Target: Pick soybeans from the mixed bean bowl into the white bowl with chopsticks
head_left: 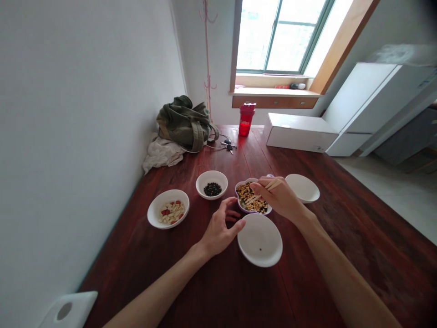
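My right hand [278,197] grips a pair of wooden chopsticks [269,187], their tips down in a pink-rimmed bowl of mixed beans [243,187]. My left hand [220,228] rests on the table with fingers curled loosely and apart, thumb touching the rim of a near white bowl [261,241] that holds one dark bean. It holds nothing. A white bowl of black beans [212,184] stands behind my left hand. Further left is a white bowl of peanuts and red beans [168,208].
A bare white dish [303,187] lies right of the mixed bowl. At the far end of the dark wooden table [341,237] are a green bag [184,123], keys [228,146], a red bottle [246,119] and a white box [300,132]. A wall runs along the left.
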The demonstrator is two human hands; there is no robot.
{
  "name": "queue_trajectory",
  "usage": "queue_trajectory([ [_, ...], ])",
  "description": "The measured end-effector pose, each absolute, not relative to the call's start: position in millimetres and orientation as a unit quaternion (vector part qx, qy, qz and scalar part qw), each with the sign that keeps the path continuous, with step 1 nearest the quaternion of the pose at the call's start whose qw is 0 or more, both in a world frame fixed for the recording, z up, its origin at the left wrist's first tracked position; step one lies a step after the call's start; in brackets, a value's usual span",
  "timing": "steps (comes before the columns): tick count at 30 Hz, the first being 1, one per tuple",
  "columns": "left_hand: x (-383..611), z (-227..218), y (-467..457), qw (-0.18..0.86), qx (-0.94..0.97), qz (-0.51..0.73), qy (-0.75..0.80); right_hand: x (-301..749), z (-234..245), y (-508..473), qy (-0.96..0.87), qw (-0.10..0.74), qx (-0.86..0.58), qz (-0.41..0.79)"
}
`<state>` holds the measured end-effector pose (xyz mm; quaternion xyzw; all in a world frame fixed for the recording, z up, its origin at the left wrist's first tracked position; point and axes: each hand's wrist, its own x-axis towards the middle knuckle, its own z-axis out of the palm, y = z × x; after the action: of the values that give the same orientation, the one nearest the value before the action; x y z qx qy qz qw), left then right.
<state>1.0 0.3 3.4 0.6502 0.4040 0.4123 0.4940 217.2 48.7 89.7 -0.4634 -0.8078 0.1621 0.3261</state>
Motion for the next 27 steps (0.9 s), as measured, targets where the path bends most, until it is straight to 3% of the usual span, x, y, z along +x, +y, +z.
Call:
queue_trajectory([
  [27, 1.2, 2.8, 0.5, 0.490, 0.654, 0.410, 0.406, 217.6, 83.5, 51.7, -0.800, 0.336, -0.475, 0.148],
])
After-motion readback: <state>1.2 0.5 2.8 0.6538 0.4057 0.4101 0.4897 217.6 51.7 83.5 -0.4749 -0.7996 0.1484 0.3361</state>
